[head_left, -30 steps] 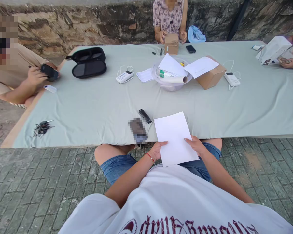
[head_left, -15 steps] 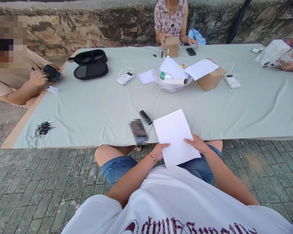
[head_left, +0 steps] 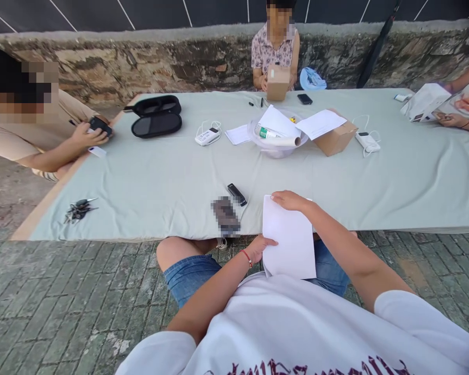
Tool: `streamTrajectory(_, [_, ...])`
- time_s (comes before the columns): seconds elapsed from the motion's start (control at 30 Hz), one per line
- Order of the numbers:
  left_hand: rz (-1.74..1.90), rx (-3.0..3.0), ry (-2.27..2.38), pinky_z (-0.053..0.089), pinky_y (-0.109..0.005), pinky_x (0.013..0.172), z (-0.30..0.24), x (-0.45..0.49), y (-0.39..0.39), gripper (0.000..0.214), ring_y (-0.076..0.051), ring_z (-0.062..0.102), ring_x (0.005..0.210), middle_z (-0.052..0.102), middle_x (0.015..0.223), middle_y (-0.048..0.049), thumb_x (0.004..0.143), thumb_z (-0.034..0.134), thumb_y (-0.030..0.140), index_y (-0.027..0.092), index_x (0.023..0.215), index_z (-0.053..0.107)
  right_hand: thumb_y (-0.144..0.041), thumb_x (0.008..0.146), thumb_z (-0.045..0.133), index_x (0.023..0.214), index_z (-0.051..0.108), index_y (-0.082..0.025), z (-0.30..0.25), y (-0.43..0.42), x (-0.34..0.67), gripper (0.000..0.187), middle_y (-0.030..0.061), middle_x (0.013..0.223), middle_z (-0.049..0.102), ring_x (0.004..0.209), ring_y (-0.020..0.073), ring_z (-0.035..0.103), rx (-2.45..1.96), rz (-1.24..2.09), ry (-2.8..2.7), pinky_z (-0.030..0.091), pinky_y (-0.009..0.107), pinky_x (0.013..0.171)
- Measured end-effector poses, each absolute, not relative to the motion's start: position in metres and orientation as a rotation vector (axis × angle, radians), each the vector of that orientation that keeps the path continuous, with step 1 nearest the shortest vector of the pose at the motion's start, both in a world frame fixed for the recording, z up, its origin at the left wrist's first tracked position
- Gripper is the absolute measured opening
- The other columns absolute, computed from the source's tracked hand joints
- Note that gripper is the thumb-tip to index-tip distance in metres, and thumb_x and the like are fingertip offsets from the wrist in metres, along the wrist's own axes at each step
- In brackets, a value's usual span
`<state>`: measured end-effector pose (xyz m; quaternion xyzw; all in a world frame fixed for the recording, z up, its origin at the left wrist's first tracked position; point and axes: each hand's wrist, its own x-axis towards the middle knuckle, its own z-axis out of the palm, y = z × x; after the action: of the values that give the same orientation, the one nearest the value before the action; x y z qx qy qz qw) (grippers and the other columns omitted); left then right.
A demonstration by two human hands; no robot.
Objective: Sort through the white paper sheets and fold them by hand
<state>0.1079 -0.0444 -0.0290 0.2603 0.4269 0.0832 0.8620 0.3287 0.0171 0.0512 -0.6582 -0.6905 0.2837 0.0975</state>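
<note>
White paper (head_left: pixel 291 245), blank on the side I see, lies over my lap and the table's near edge. My left hand (head_left: pixel 261 247) grips its left side, thumb on top and the other fingers hidden beneath. At the paper's far edge is my right hand (head_left: pixel 291 200), its fingers closed over the upper left corner. Whether this is one sheet or several I cannot tell. Left of the paper, a black stapler-like object (head_left: pixel 237 194) rests on the cloth beside a blurred dark item (head_left: pixel 225 214).
Keys (head_left: pixel 79 210) lie at the near left of the table (head_left: pixel 160 182). Farther back are a black case (head_left: pixel 157 122), a plastic bowl (head_left: pixel 277 151) with papers and a roll, a cardboard box (head_left: pixel 336 138) and white corded devices. Three other people sit around, handling things.
My right hand has moved from the paper's right side to its far left corner. The paper has straightened and shifted slightly right and toward me. The camera view has tilted up.
</note>
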Motion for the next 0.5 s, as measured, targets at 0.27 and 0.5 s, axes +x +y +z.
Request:
streamTrajectory(0.27, [0.133, 0.487, 0.877, 0.055, -0.042, 0.089, -0.035, 0.102, -0.046, 0.042, -0.029, 0.072, 0.089, 0.076, 0.097, -0.0136, 0.057, 0.079, 0.011, 0.01, 0.098, 0.072, -0.035, 0.097, 0.042, 0.119, 0.064, -0.024, 0.04, 0.021, 0.318, 0.033, 0.0068, 0.121, 0.067, 0.108, 0.0238, 0.061, -2.049, 0.972, -2.111, 0.044, 0.034, 0.091])
streamTrajectory(0.5, [0.264, 0.42, 0.903, 0.056, -0.041, 0.086, -0.038, 0.099, -0.057, 0.039, -0.027, 0.072, 0.086, 0.075, 0.095, -0.0164, 0.069, 0.08, 0.029, 0.008, 0.1, 0.07, -0.027, 0.098, 0.036, 0.115, 0.065, -0.024, 0.024, 0.026, 0.313, 0.033, 0.0053, 0.103, 0.071, 0.091, 0.0214, 0.064, -2.215, 0.838, -1.964, 0.046, 0.031, 0.078])
